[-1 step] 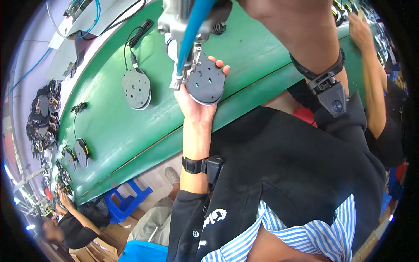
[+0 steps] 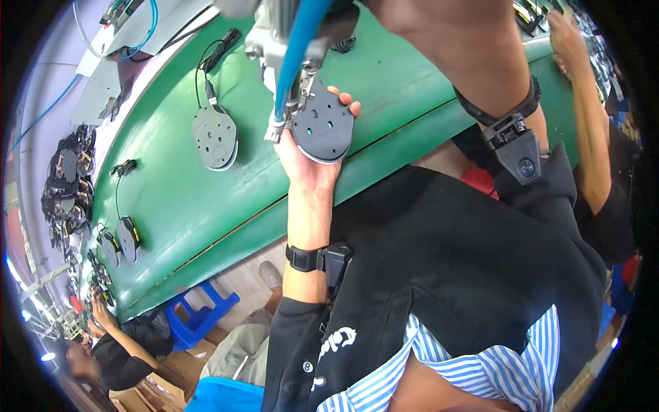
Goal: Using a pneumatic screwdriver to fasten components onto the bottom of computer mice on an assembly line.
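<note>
Mouse [image 2: 320, 141] at twelve o'clock by the metal tool [image 2: 274, 31], probably light, stiff, a bit slippery, best held by its rim; left hand [image 2: 312, 168] cups it, fingertips curled at one o'clock; right out of frame, fingers can't tell.

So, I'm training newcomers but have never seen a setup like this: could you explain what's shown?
A camera worn on someone's head looks down, so straight edges bend. The bare left hand holds a dark, rounded device, holed face up. A metal tool with a blue hose partly covers its left side in this view. The right forearm reaches toward the top edge; its hand doesn't show. On the green table lie a similar device with a bundled black cable, and two more devices farther left.
</note>
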{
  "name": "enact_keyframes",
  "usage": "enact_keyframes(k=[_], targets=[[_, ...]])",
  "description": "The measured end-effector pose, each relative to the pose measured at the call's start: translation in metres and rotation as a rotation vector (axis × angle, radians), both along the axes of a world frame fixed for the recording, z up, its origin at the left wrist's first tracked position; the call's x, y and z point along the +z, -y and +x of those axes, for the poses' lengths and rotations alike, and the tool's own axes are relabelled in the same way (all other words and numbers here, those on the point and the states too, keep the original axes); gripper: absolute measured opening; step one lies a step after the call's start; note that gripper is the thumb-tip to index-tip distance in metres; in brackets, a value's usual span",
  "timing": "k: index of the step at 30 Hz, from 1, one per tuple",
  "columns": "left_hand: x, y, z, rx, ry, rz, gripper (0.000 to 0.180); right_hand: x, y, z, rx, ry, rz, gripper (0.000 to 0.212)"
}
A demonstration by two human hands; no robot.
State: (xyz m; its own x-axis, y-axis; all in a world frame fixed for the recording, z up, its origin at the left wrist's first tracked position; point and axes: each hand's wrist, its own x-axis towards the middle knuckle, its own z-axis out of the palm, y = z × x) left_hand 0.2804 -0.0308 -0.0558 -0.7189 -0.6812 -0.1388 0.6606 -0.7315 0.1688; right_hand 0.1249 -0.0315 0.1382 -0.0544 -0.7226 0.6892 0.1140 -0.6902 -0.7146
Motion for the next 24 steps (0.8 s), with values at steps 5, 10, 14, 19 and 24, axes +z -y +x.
enact_keyframes(k=[5,10,14,19,24], targets=[[0.0,-0.001,-0.002,-0.057,-0.099,-0.007,0.059,-0.001,-0.005,0.012,-0.025,0.008,0.022,0.02],[-0.001,0.0,0.003,-0.046,-0.101,-0.007,0.062,-0.005,0.001,0.018,0.001,0.025,0.047,0.02],[0.001,-0.001,0.001,-0.075,-0.15,0.015,0.064,-0.002,-0.002,0.017,-0.01,0.026,0.05,0.02],[-0.003,0.001,0.005,-0.082,-0.147,0.011,0.066,0.0,-0.003,0.015,-0.006,0.032,0.028,0.02],[0.009,0.006,0.009,-0.015,0.018,-0.044,0.057,0.009,-0.007,0.014,0.003,0.035,-0.025,0.02]])
